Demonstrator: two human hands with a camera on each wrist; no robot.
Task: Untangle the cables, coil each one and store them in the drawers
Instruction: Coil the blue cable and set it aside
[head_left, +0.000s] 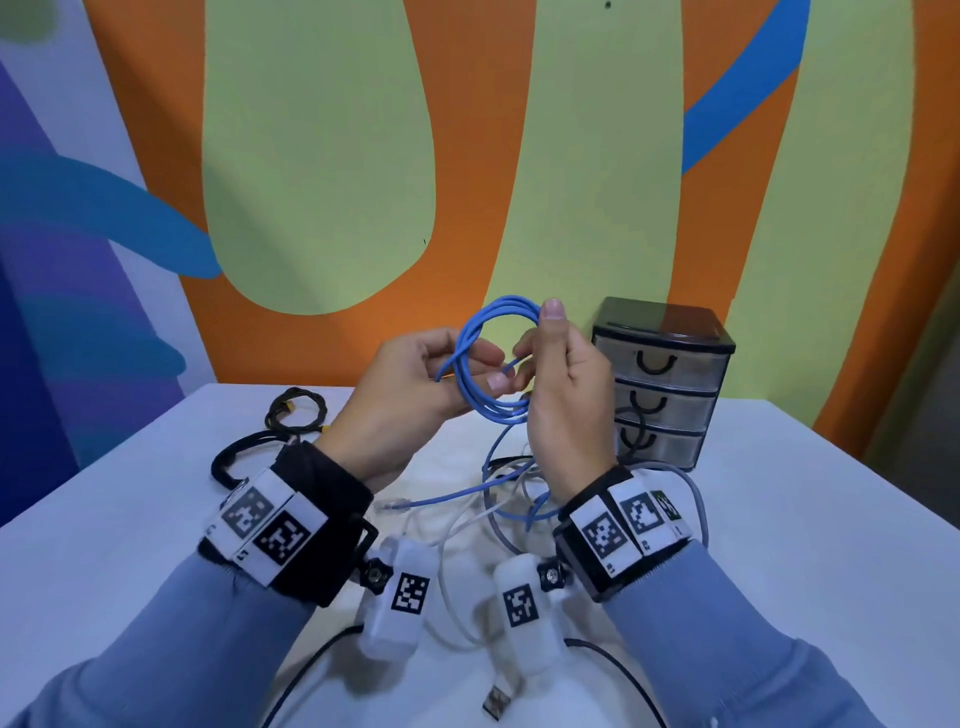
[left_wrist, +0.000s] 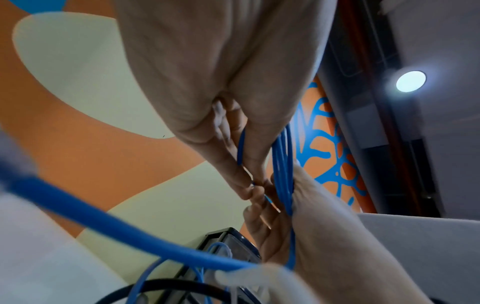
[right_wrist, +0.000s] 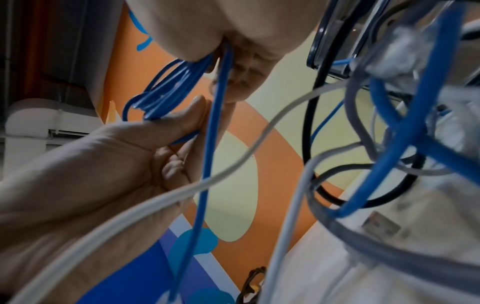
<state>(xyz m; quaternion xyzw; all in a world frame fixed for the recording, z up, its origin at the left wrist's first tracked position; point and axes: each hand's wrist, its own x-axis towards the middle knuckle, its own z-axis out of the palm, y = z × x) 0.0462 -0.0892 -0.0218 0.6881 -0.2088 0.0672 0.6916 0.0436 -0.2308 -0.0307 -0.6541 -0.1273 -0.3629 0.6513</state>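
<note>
Both hands are raised above the white table (head_left: 810, 519) and hold a blue cable (head_left: 491, 322) wound into a small coil. My left hand (head_left: 480, 369) curls its fingers round the coil's left side. My right hand (head_left: 540, 338) pinches the right side, thumb pointing up. In the left wrist view the coil's strands (left_wrist: 283, 164) run between both palms. The right wrist view shows the coil (right_wrist: 166, 92) and one blue strand (right_wrist: 210, 164) hanging down. That tail drops into a tangle of blue, white and grey cables (head_left: 511, 493). A small three-drawer unit (head_left: 665, 379) stands right of the hands, all drawers closed.
A coiled black cable (head_left: 296, 410) and a thicker black cable (head_left: 244, 457) lie at the back left of the table. A USB plug (head_left: 496, 701) lies near the front edge. A painted wall rises behind the table.
</note>
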